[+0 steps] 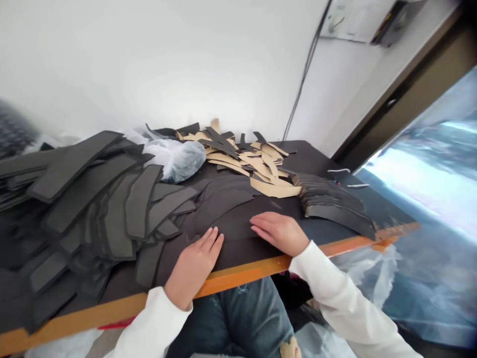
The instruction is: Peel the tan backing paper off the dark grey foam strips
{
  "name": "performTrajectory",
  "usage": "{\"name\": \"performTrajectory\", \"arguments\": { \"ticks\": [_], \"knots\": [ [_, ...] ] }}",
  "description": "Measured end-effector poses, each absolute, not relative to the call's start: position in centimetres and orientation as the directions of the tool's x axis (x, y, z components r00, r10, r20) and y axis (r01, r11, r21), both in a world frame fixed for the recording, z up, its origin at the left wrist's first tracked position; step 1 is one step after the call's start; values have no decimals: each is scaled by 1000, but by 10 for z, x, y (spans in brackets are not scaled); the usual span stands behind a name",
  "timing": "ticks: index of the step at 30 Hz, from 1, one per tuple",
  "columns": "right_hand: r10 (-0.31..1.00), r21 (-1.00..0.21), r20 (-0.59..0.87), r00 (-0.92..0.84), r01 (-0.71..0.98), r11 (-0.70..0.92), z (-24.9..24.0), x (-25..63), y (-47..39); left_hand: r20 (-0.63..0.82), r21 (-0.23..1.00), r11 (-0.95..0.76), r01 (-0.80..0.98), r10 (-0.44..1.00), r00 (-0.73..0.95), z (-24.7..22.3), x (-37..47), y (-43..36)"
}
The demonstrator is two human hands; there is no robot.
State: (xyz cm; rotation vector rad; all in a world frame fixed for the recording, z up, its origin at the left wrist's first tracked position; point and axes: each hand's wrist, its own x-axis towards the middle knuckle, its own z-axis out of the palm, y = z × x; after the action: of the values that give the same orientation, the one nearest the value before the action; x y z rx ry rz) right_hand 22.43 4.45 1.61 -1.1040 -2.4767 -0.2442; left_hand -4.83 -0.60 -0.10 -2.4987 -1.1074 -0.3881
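My left hand [197, 263] lies on the near part of the table with its fingers stretched out, touching the left end of a dark curved piece [234, 231]. At that piece's right end is my right hand [281, 231], its fingers held together and bent over the end; the thumb is hidden. Just beyond my hands, several thin black curved pieces [223, 199] lie fanned over one another. A large heap of thick dark grey foam-like pieces [119, 214] spreads to the left of my left hand. To the right of my right hand sits a row of stacked black curved strips [328, 199].
Tan and black strips [257, 161] are piled at the back by the wall, beside a clear plastic bag [175, 156]. Orange-brown edging [242, 273] runs along the table [276, 251] in front of my legs. A cable [307, 64] hangs down the wall, left of a doorway frame [402, 84].
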Motion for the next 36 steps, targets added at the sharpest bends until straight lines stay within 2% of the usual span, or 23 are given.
{"name": "performTrajectory", "arguments": {
  "ticks": [2,4,6,8,11,15,22,24,26,27,30,32,33,36],
  "knots": [
    [708,13,585,-395,878,479,17,256,44,409,-246,-620,745,631,660,-1,-47,-8],
    [688,29,704,-175,975,218,14,292,39,442,-213,-634,743,616,652,-4,-47,-10],
    [694,33,718,-47,999,33,7,322,31,497,-167,-663,730,583,643,-7,-46,-10],
    [730,22,684,21,999,-49,0,340,25,530,-130,-707,695,543,651,-8,-45,-9],
    [750,9,661,37,998,-57,-7,347,24,516,-70,-735,675,552,655,-5,-42,-7],
    [748,53,663,-39,999,6,-12,345,34,435,-7,-725,689,618,655,-2,-36,-7],
    [730,100,676,-101,994,44,-19,351,40,369,-161,-629,761,677,637,-14,-27,-9],
    [706,107,695,-134,991,82,-11,349,36,386,-158,-603,782,691,611,-10,-29,-7],
    [657,124,731,-184,983,137,4,339,27,444,-64,-607,792,694,567,0,-30,-7],
    [623,133,752,-215,975,176,13,329,21,482,31,-616,787,699,528,7,-28,-9],
    [536,130,782,-318,924,359,38,284,-1,531,454,-594,664,779,334,31,-17,-22],
    [517,96,765,-384,862,498,49,245,-17,457,718,-504,480,861,222,43,-6,-31],
    [518,76,750,-411,833,549,52,226,-23,405,809,-445,384,895,186,47,-1,-35],
    [529,-9,754,-389,800,600,50,185,-36,280,934,-298,198,953,117,49,6,-42]
  ]
}}
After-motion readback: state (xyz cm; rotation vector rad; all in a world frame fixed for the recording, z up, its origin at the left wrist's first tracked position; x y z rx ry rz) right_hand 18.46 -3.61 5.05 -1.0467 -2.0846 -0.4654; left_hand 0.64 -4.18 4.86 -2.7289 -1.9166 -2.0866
